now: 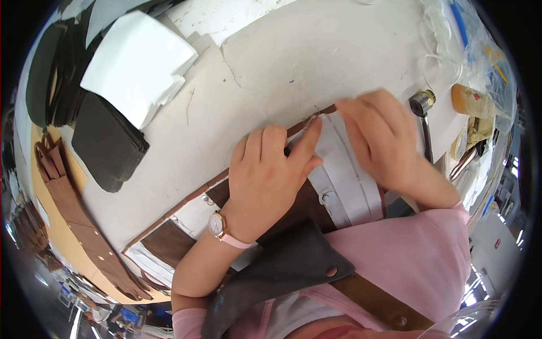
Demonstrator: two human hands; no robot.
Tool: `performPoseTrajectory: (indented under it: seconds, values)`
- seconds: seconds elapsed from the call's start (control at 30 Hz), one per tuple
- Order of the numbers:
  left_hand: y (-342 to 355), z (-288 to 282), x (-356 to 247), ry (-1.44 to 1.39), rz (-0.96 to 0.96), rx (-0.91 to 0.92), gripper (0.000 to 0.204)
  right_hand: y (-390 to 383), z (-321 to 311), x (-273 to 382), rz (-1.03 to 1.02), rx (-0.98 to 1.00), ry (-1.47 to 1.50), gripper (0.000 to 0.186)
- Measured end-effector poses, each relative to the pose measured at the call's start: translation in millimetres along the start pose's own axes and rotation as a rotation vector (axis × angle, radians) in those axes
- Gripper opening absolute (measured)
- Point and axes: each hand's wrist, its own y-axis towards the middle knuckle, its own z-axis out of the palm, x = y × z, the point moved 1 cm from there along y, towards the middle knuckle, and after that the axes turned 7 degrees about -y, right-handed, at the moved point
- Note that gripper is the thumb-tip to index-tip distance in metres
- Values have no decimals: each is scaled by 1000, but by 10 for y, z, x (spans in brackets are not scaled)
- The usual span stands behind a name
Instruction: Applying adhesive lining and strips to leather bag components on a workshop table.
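A long panel with brown edging and white and dark brown sections (pixel 169 242) lies slantwise in front of me, its material perhaps leather. My left hand (pixel 262 169) rests flat on it, fingers stretched, the index fingertip pressing near the far brown edge. At that same edge, just to the right, my right hand (pixel 384 135) has its thumb and fingers drawn together, slightly blurred. Whatever sits between those fingertips is hidden. White strips (pixel 350 169) run across the panel below my right hand. A dark grey flap (pixel 276 268) covers part of the panel's near side.
A hammer (pixel 423 107) lies right of my right hand, beside an orange bottle (pixel 471 100) and clear plastic bags (pixel 491 62). At the left are stacked black pieces (pixel 107 144), white sheets (pixel 138 62) and a brown strap-like piece (pixel 79 209).
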Motion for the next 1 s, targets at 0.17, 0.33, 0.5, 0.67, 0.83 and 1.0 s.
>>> performPoseTrajectory:
  seconds: [0.17,0.33,0.5,0.67,0.83,1.0]
  values:
    - [223,40,92,-119,61,-90,26,-355,173,376,207,27,8,40]
    - [519,-6,14,-15,222,-55,21,-456,230,361,224,-13,-2,41]
    - [585,-6,-73,256,397,-5,21,-509,186,339,219,-12,85,39]
    - [622,-24,-43,189,349,68,25,-548,214,348,208,20,55,42]
    - [612,95,39,67,224,18,19,-572,208,364,186,106,45,58]
    - [589,87,-1,-54,62,12,14,-578,168,362,181,131,35,62]
